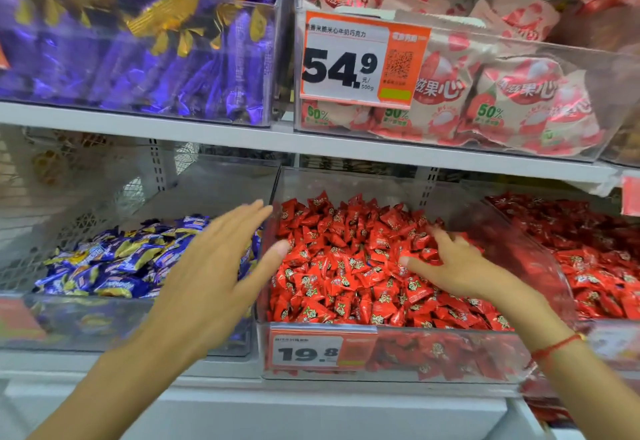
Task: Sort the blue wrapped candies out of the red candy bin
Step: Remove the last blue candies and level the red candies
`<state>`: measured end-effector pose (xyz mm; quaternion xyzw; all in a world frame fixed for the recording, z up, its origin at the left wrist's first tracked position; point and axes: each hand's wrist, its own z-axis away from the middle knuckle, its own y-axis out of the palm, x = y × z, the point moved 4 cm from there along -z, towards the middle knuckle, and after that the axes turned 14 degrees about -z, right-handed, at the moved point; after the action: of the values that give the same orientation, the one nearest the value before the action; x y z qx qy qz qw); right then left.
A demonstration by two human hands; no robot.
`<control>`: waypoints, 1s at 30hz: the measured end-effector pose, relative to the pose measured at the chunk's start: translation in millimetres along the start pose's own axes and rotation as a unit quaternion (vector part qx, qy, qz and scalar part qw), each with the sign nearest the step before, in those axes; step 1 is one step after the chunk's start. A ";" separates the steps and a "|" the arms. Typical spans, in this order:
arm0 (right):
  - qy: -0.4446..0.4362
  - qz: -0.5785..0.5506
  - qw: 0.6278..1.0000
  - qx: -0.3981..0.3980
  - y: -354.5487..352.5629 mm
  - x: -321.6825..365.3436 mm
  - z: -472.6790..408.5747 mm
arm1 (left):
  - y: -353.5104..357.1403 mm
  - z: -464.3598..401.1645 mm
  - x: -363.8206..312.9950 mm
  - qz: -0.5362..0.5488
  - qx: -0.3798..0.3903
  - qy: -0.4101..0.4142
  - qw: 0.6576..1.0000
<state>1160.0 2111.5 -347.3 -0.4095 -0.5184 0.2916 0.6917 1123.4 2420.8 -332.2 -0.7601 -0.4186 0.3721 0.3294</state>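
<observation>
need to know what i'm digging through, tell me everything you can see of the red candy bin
The red candy bin is a clear plastic box on the lower shelf, right of the blue candy bin. It is heaped with small red wrapped candies; no blue one shows on top. A price tag reading 19.8 sits on its front wall. The right hand rests on the candies, fingers spread; the left hand hovers open by its left wall.

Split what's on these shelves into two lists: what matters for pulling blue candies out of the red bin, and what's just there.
For the job:
red bin
red candies
blue candy bin
left hand, open, over the gap between the bins
right hand, on the red candies

Just there:
purple packs
pink bags
54.9 tag
far red bin
</observation>
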 end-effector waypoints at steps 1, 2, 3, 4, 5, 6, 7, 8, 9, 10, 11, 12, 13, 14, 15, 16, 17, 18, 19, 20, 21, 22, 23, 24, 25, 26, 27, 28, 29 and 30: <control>0.018 0.001 1.000 0.008 6.3 -2.5 -2.9 | 5.3 1.7 -1.3 -0.007 0.026 -0.007 1.000; 0.033 0.001 0.999 0.013 12.0 -3.7 -6.0 | 9.1 2.9 -1.5 -0.011 0.049 -0.017 0.999; 0.046 0.003 0.999 0.013 17.1 -3.3 -8.8 | 11.0 3.4 -1.9 -0.011 0.062 -0.025 0.998; 0.056 0.006 0.998 0.011 21.9 -1.7 -12.2 | 11.0 3.6 -2.5 -0.007 0.062 -0.029 0.998; 0.063 0.010 0.998 0.010 25.5 2.1 -14.9 | 10.4 3.4 -2.6 -0.006 0.057 -0.030 0.998; 0.068 0.015 0.997 0.016 28.4 7.9 -16.3 | 9.9 3.1 -2.5 -0.005 0.052 -0.030 0.998; 0.067 0.024 0.997 0.029 31.0 15.4 -17.4 | 9.5 3.4 -2.5 -0.005 0.049 -0.031 0.998; 0.063 0.031 0.996 0.046 32.4 24.5 -17.0 | 9.1 3.5 -3.3 -0.004 0.046 -0.030 0.999; 0.057 0.033 0.996 0.065 33.0 33.5 -16.1 | 9.3 3.5 -3.7 -0.004 0.044 -0.029 0.999; 0.050 0.026 0.995 0.082 33.5 42.8 -14.1 | 9.6 3.2 -4.0 -0.004 0.041 -0.030 0.999; 0.043 0.011 0.994 0.097 35.2 51.8 -11.2 | 10.0 3.1 -4.2 -0.006 0.042 -0.033 0.999; 0.035 -0.010 0.993 0.108 38.5 60.1 -8.7 | 9.6 3.1 -3.9 -0.006 0.042 -0.039 0.998; 0.023 -0.029 0.992 0.118 44.2 67.8 -5.5 | 9.5 4.2 -2.4 -0.005 0.044 -0.047 0.998; 0.009 -0.042 0.991 0.125 48.8 74.5 -2.6 | 9.3 3.0 -2.7 -0.003 0.043 -0.050 0.998; -0.004 -0.048 0.990 0.135 55.6 81.4 1.3 | 8.6 4.1 -1.0 -0.003 0.045 -0.052 0.998; -0.018 -0.050 0.988 0.143 60.7 86.9 4.3 | 8.5 3.5 -1.5 -0.003 0.042 -0.050 0.998; -0.034 -0.052 0.986 0.153 65.0 91.5 7.2 | 8.8 2.7 -2.1 -0.002 0.041 -0.049 0.998; -0.050 -0.056 0.983 0.167 69.0 96.5 10.5 | 9.0 1.5 -2.5 -0.002 0.040 -0.049 0.998; -0.068 -0.062 0.979 0.183 72.8 100.9 14.0 | 8.4 0.6 -3.0 0.001 0.037 -0.048 0.998; -0.089 -0.068 0.975 0.195 75.9 104.5 16.9 | 7.9 -0.3 -3.1 0.003 0.034 -0.048 0.998; -0.110 -0.073 0.970 0.202 78.2 107.1 19.1 | 7.2 -0.8 -3.2 0.002 0.032 -0.050 0.998; -0.131 -0.078 0.966 0.210 78.9 109.0 21.9 | 7.2 -0.8 -2.6 -0.001 0.030 -0.051 0.998; -0.158 -0.079 0.959 0.221 77.9 110.7 25.0 | 7.4 -0.9 -1.6 -0.004 0.026 -0.052 0.998; -0.192 -0.078 0.948 0.240 75.4 112.3 29.2 | 7.3 -0.8 -1.0 -0.006 0.020 -0.051 0.998; -0.226 -0.080 0.934 0.265 69.9 112.4 34.0 | 6.8 -0.8 -1.4 -0.005 0.014 -0.049 0.999; -0.259 -0.089 0.918 0.286 62.3 112.0 38.6 | 6.3 -0.7 -1.9 -0.004 0.008 -0.047 0.999; -0.286 -0.103 0.906 0.296 51.7 110.6 41.6 | 5.6 -0.3 -2.9 -0.004 0.003 -0.045 0.999; -0.307 -0.119 0.898 0.291 39.4 108.6 42.3 | 4.8 0.2 -4.1 -0.004 -0.002 -0.045 0.999; -0.322 -0.132 0.897 0.274 27.3 104.1 38.9 | 4.0 0.5 -5.3 -0.004 -0.004 -0.045 0.999; -0.328 -0.139 0.900 0.252 16.1 98.6 33.9 | 3.7 0.4 -5.7 -0.004 -0.007 -0.045 0.999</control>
<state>1156.8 2210.1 -309.8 -0.0263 -0.6767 0.4311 0.5963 1122.4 2414.3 -333.8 -0.7432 -0.4384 0.4017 0.3066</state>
